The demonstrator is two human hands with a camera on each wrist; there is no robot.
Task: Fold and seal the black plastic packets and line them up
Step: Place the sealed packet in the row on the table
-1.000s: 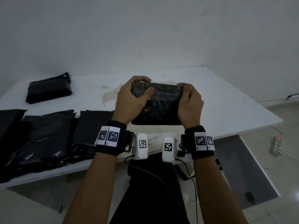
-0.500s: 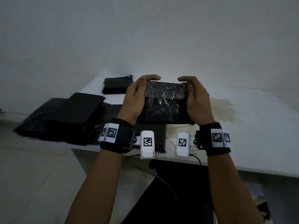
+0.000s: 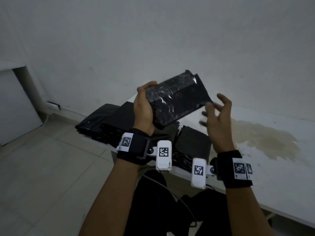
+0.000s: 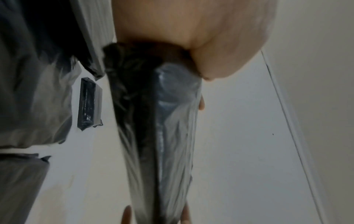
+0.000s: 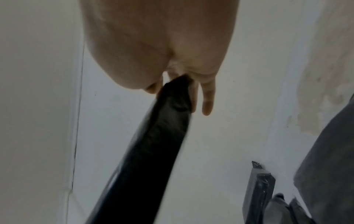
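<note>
- I hold the folded black packet (image 3: 177,99) up over the white table (image 3: 272,167) in my left hand (image 3: 144,108), fingers curled round its near end;
- its long side points up and to the right;
- my right hand (image 3: 216,114) is spread and loose just beside its far low corner; touching or not, I cannot tell;
- the sealed packet (image 4: 87,104) lies further back on the table; my left hand is nearer to it.

You hold one folded packet (image 3: 177,99); a second sealed packet (image 4: 87,103) lies on one table (image 3: 272,160), with two hands visible.
</note>
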